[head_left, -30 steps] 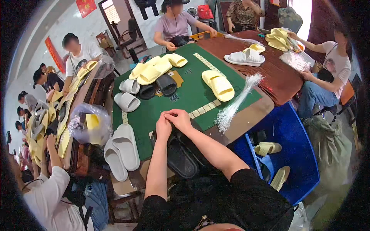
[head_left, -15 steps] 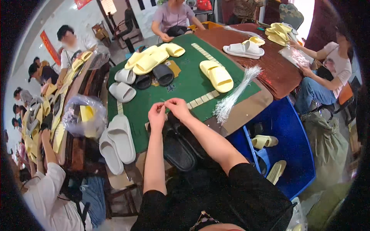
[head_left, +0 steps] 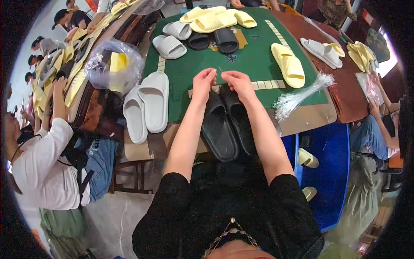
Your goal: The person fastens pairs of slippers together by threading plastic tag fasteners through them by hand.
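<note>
My left hand [head_left: 203,85] and my right hand [head_left: 239,84] are raised over the near part of the green table mat, a small gap between them. The right fingers pinch a thin pale strand [head_left: 220,69], whose tip sticks up past the fingertips. My left thumb and fingers are pressed together too, but what lies in them is too small to make out. Below my wrists a pair of black slide slippers [head_left: 221,136] lies side by side at the table's near edge, partly hidden by my right forearm. A bundle of thin white strands [head_left: 299,98] lies to the right.
Grey slippers [head_left: 154,103] lie left of me, and a yellow slipper [head_left: 288,64] to the right. More yellow, grey and black slippers [head_left: 213,21] crowd the mat's far side. A blue bin [head_left: 325,172] with slippers stands at lower right. Other people sit around.
My hands, which met at the fingertips, have drawn slightly apart. The whole view has shifted, so the table sits higher and the black slippers show more fully.
</note>
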The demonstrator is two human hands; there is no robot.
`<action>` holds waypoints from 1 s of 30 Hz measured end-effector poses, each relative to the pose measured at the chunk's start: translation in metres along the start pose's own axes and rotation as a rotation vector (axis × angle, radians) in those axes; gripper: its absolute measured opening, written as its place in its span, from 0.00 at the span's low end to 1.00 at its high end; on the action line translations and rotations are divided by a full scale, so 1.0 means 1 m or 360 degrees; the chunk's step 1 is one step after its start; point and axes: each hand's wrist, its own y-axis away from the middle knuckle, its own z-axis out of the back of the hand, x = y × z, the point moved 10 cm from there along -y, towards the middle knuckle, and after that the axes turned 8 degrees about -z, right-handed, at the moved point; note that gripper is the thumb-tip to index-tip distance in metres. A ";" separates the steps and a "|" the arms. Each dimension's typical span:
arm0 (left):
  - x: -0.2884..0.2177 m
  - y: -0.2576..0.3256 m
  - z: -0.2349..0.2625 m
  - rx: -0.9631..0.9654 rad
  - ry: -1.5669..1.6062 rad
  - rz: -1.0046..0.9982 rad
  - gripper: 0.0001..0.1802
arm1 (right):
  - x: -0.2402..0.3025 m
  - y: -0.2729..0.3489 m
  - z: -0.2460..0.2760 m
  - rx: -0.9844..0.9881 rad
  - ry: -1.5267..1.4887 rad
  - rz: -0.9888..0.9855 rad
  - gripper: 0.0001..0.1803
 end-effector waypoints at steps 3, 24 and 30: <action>0.003 0.000 -0.001 -0.0030 -0.0023 0.0051 0.11 | 0.004 0.001 0.004 -0.0028 -0.0079 0.0071 0.12; -0.004 0.002 -0.007 0.0000 0.0000 -0.0025 0.08 | 0.010 0.007 -0.001 -0.0006 0.0081 0.0078 0.09; -0.006 0.001 -0.006 0.0038 0.0013 -0.0078 0.08 | 0.012 0.009 -0.002 -0.0047 0.0072 0.0079 0.08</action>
